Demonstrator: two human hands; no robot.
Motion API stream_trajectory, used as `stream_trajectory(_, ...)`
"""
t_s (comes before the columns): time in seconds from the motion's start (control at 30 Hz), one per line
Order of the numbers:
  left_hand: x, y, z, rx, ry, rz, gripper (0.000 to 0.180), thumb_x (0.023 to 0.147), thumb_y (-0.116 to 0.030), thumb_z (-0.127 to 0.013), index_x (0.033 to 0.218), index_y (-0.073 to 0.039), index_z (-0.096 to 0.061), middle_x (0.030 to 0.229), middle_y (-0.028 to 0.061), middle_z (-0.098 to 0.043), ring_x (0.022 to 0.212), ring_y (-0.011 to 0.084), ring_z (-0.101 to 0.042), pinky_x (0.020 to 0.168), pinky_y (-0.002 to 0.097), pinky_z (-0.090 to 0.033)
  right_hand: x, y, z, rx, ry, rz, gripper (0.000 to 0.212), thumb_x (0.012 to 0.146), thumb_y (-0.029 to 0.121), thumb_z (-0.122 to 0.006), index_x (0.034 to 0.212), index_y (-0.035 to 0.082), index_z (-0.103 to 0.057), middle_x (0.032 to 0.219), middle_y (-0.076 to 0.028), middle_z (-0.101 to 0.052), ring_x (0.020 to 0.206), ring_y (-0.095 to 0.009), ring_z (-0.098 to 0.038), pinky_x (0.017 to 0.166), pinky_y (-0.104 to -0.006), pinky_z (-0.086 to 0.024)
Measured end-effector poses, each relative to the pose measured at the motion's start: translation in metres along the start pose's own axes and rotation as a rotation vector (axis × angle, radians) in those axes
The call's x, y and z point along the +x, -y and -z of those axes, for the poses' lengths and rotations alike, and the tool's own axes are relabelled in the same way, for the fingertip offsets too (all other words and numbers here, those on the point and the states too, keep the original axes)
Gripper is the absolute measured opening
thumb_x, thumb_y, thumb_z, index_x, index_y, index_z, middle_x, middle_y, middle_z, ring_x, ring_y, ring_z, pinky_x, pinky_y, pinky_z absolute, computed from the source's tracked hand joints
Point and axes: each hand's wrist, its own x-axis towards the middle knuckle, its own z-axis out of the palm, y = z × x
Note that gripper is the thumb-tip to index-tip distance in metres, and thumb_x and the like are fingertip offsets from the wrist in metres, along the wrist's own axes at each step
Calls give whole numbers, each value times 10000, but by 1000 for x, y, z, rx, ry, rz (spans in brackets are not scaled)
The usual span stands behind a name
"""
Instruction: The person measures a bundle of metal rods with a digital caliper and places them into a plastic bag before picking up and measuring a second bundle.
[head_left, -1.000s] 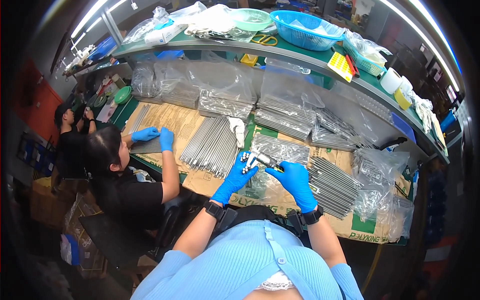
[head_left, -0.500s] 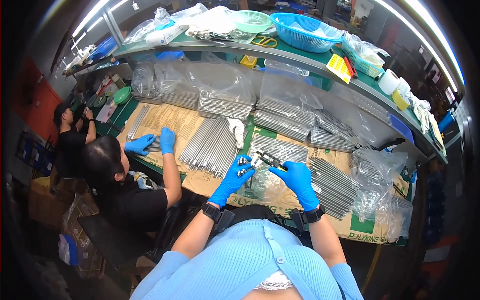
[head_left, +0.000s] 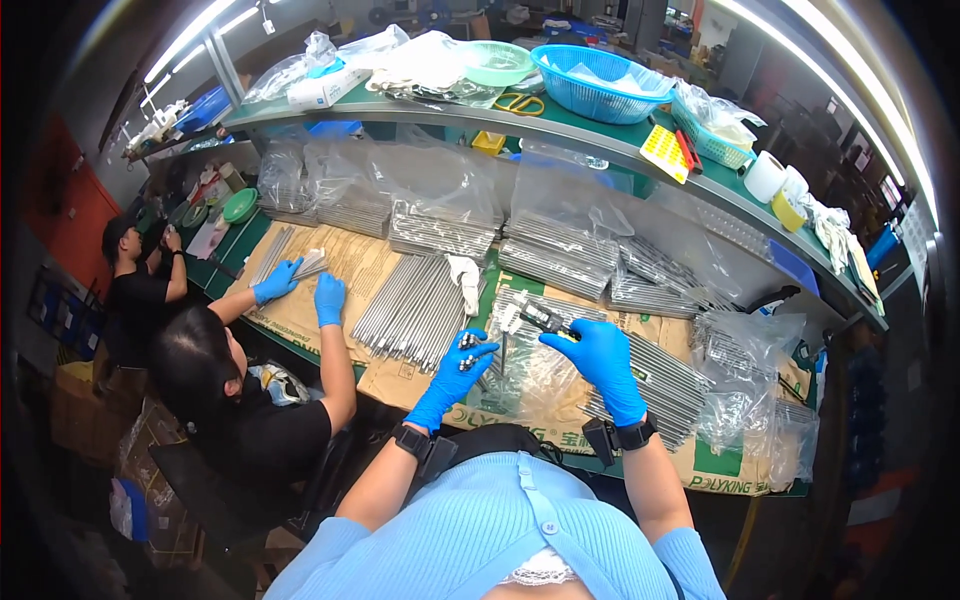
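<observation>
My left hand point(head_left: 458, 372), in a blue glove, is closed around a small bundle of metal rods point(head_left: 467, 352), whose bright ends show between the fingers. To its right, my right hand point(head_left: 602, 368), also gloved in blue, grips a digital caliper point(head_left: 541, 317). The caliper's jaws point left, toward the left hand. A thin dark piece stands just under the jaws; whether it is a rod between them I cannot tell. Beneath the hands lie clear plastic film and more metal rods. A row of loose rods point(head_left: 408, 312) with a white glove point(head_left: 463, 282) on it lies to the left.
At left a co-worker's gloved hands point(head_left: 277, 282) handle rods on brown paper point(head_left: 330, 262). Bagged rod stacks point(head_left: 560, 250) line the bench's back. Above runs a shelf point(head_left: 420, 112) with a blue basket point(head_left: 600, 85) and scissors point(head_left: 519, 104). Plastic bags point(head_left: 750, 365) lie at right.
My left hand has drawn slightly away from the caliper, its fingers shifting on the rods. The caliper stays in my right hand. The co-worker's hands have moved apart, one lifting rods. The view shifted slightly.
</observation>
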Motion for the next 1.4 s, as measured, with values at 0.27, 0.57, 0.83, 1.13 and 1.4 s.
stream_trajectory(0.27,-2,5,-2,-346,31,160,242,838,-47,-595,1079,-40,-622,1165,108,-469,1059,168,-508,873,273,-437,19,5,-12,-28,8,23,501,693,548,-668,678,47,-639,564,-132,-575,514,-285,-580,471,-353,-443)
stream_trajectory(0.57,12,32,-11,-21,40,1,474,847,-114,-599,1287,-44,-437,1275,161,-426,1140,225,-466,983,309,-348,8,5,-51,-24,-46,49,436,742,498,-650,715,63,-641,600,-131,-587,558,-292,-591,494,-360,-443)
stream_trajectory(0.83,12,25,-11,120,-13,-44,537,833,-172,-627,1286,-14,-385,1264,164,-404,1182,266,-425,1005,335,-322,-19,4,-55,53,42,36,422,746,495,-649,747,73,-650,627,-128,-594,570,-284,-594,494,-357,-441)
stream_trajectory(1.13,9,25,-8,58,68,27,544,848,-150,-605,1307,-7,-351,1313,154,-379,1242,271,-360,1033,339,-285,-21,7,-47,31,65,-2,472,729,536,-647,706,65,-631,544,-117,-561,513,-283,-575,463,-357,-423)
stream_trajectory(1.4,7,13,-13,18,73,-24,503,844,-142,-613,1282,-6,-405,1294,139,-395,1198,242,-409,998,321,-331,-16,-1,-39,26,72,-6,538,695,545,-683,586,31,-566,483,-133,-509,427,-266,-514,422,-347,-387)
